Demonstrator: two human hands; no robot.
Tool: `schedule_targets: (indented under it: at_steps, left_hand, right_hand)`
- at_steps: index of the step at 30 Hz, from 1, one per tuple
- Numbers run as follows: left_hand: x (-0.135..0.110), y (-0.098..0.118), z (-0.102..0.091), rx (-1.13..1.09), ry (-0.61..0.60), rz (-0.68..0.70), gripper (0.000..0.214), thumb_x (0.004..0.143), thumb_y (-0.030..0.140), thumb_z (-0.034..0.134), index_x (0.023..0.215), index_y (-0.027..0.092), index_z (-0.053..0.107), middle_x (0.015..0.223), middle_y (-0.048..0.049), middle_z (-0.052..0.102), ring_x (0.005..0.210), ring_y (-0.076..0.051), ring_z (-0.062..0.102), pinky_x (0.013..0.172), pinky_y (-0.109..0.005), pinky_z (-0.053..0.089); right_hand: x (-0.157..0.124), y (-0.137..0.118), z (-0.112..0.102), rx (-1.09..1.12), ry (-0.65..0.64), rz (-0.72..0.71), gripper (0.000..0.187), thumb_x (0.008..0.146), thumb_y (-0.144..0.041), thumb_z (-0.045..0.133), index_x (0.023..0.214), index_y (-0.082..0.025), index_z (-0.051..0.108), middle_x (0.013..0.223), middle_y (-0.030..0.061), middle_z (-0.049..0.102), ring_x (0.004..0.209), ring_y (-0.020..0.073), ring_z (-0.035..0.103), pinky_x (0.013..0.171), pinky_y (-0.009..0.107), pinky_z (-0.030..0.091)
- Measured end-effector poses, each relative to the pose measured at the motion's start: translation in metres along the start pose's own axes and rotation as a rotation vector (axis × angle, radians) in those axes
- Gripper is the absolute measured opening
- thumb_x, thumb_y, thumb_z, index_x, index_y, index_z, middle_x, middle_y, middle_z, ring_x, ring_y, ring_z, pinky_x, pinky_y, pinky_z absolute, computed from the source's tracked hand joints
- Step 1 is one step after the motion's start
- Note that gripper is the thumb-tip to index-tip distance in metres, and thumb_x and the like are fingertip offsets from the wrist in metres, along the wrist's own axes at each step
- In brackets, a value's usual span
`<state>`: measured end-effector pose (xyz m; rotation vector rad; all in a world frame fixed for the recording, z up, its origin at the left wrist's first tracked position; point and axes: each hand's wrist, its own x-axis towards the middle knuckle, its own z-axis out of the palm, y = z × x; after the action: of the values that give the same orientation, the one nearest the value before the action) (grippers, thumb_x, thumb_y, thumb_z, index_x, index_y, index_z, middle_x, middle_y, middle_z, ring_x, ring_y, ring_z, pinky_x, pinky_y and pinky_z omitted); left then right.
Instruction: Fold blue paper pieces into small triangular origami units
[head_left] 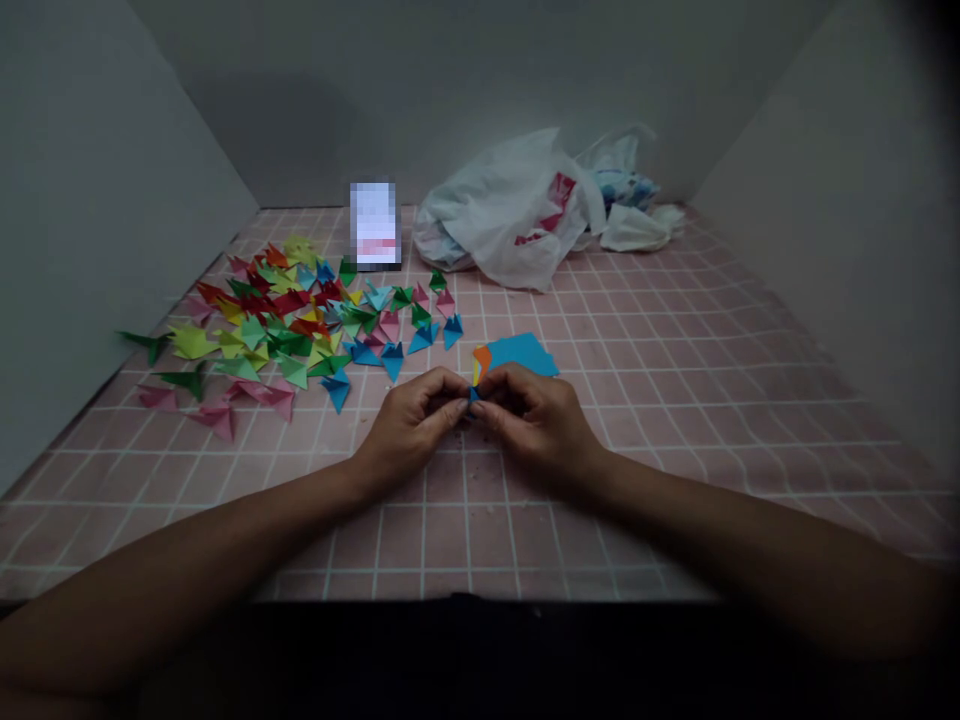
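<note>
My left hand (pixel 417 414) and my right hand (pixel 529 412) meet at the middle of the pink checked table (pixel 675 400), fingers pinched together on a small blue folded paper piece (pixel 473 394) that is mostly hidden between them. Just behind my right hand lies a small stack of flat paper sheets (pixel 520 354), blue on top with orange and yellow edges showing. To the left spreads a pile of folded paper triangles (pixel 292 320) in red, green, yellow, pink and blue.
A white plastic bag (pixel 510 220) with red print lies at the back, with crumpled bags (pixel 630 205) to its right. A small blurred card (pixel 374 224) stands at the back centre. Grey walls enclose the table on the left, back and right.
</note>
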<state>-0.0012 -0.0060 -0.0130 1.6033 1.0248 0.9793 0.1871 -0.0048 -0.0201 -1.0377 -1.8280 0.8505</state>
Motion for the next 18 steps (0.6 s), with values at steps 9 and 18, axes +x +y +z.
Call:
schedule_targets:
  at_steps: [9, 18]
  left_hand:
    - [0.0001, -0.0035, -0.0008, 0.007, -0.006, 0.021, 0.009, 0.088, 0.025, 0.064, 0.089, 0.017, 0.066, 0.083, -0.0014, 0.066, 0.078, -0.015, 0.064, 0.074, -0.027, 0.05]
    - [0.0012, -0.0039, -0.0014, -0.018, 0.003, 0.011, 0.009, 0.087, 0.025, 0.065, 0.091, 0.017, 0.066, 0.084, -0.0015, 0.068, 0.078, -0.015, 0.065, 0.074, -0.028, 0.053]
  right_hand:
    - [-0.001, -0.0008, -0.0006, 0.004, -0.01, -0.003, 0.008, 0.09, -0.025, 0.066, 0.088, -0.019, 0.062, 0.073, 0.0005, 0.066, 0.064, 0.0135, 0.059, 0.059, 0.027, 0.044]
    - [0.0016, 0.0003, -0.0023, 0.053, -0.045, -0.025, 0.006, 0.094, -0.021, 0.058, 0.09, -0.019, 0.062, 0.074, -0.0002, 0.064, 0.065, 0.0132, 0.058, 0.062, 0.028, 0.044]
